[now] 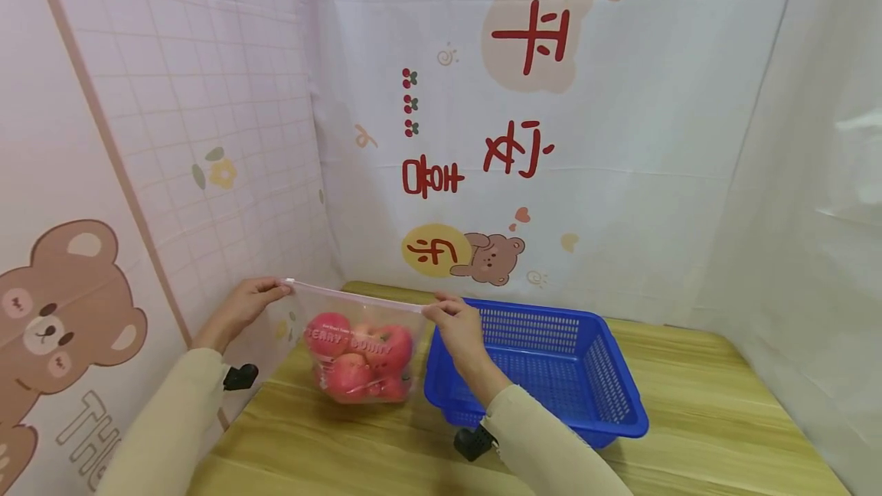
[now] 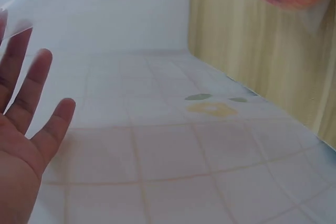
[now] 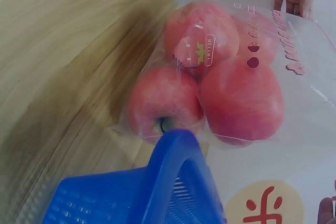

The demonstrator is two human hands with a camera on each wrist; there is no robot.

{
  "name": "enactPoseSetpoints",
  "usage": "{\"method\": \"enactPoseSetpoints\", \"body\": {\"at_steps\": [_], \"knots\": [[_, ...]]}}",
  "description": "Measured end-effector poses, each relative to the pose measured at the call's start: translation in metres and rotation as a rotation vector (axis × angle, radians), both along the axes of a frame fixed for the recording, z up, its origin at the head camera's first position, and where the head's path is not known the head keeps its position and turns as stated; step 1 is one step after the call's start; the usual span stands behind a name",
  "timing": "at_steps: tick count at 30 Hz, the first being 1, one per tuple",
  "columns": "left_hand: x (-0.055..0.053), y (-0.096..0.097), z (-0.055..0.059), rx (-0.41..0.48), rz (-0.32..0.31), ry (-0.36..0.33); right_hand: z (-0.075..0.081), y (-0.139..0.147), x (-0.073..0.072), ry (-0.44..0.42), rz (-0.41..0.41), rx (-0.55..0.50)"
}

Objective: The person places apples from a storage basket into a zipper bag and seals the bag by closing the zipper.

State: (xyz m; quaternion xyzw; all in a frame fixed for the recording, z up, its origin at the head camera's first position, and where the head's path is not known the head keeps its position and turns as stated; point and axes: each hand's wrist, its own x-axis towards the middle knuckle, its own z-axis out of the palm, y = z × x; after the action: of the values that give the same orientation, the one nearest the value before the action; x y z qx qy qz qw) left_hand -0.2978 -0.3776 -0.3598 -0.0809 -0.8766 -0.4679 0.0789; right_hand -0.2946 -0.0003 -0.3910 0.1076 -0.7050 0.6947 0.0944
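A clear zip bag (image 1: pixel 420 335) with printed pink lettering hangs between the two hands, its top edge stretched taut. Several red apples (image 1: pixel 348 375) fill its lower part; in the right wrist view an apple (image 3: pixel 241 98) shows close up through the plastic. My left hand (image 1: pixel 241 311) pinches the bag's upper left corner, right by the small white slider (image 1: pixel 289 281). At the opposite upper corner, thumb and fingers of my right hand (image 1: pixel 460 327) pinch the pink zip strip. Only the spread outer fingers (image 2: pixel 39 77) of the left hand show in its wrist view.
Just right of the bag, a blue plastic basket (image 1: pixel 623 431) with slotted walls stands on the wood-grain table (image 1: pixel 696 389); the right forearm reaches across its near left corner. Printed cloth curtains (image 1: pixel 620 251) hang behind and at the left side of the table.
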Motion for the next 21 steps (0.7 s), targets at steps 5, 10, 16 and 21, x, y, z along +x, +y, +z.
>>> {"method": "enactPoseSetpoints", "body": {"at_steps": [5, 10, 16, 21], "knots": [[0.003, -0.001, 0.009, 0.065, 0.015, 0.011, 0.003, -0.004, 0.002, -0.030, -0.005, -0.015], [-0.002, 0.004, 0.003, 0.054, 0.056, 0.002, 0.001, -0.007, 0.001, -0.097, -0.055, 0.003], [-0.015, 0.013, -0.013, -0.043, 0.155, 0.009, -0.010, -0.006, -0.009, -0.142, -0.079, 0.066], [-0.022, 0.025, -0.020, -0.138, 0.132, 0.094, -0.015, 0.000, -0.020, -0.159, -0.072, 0.093]]}}
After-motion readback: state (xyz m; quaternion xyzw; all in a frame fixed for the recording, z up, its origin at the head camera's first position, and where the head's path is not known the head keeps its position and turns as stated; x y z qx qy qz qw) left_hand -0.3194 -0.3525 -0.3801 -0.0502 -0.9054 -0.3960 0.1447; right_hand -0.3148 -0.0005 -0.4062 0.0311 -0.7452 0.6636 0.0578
